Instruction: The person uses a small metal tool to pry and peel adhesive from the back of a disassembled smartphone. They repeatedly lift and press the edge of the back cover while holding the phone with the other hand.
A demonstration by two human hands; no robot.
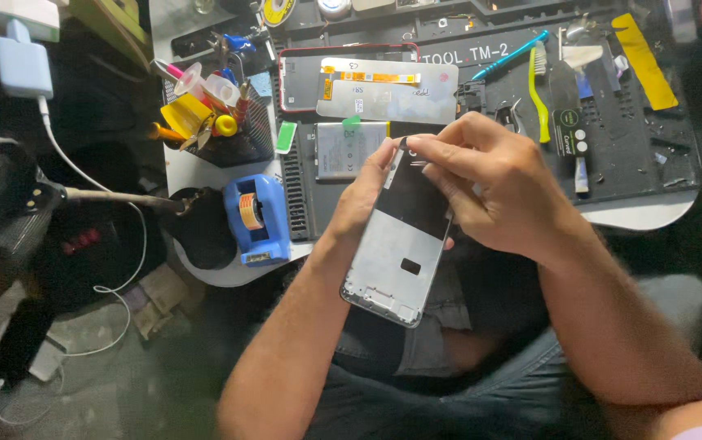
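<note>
Held up over the lap, closest to the lens, was the phone frame (400, 244), a silver-backed shell with a dark upper panel, tilted with its top toward the counter (636, 213). Left hand (361, 204) was wrapped around its left edge, fingers clamped on the frame from behind, thumb along the side. Right hand (494, 189) came over the top, thumb and forefinger pinched together right at the frame's upper edge; whether something tiny sat between them, I could not tell.

Beyond the hands, on the dark work mat (612, 155), lay a grey battery (347, 151) just beside the left hand, and past it a loose display panel (388, 90) with an orange flex strip resting over a red-rimmed phone body (298, 77). Off to the left stood a blue tape dispenser (257, 218) and a mesh tool cup (229, 122) stuffed with bright handles. A yellow-green brush (537, 94) lay to the right.
</note>
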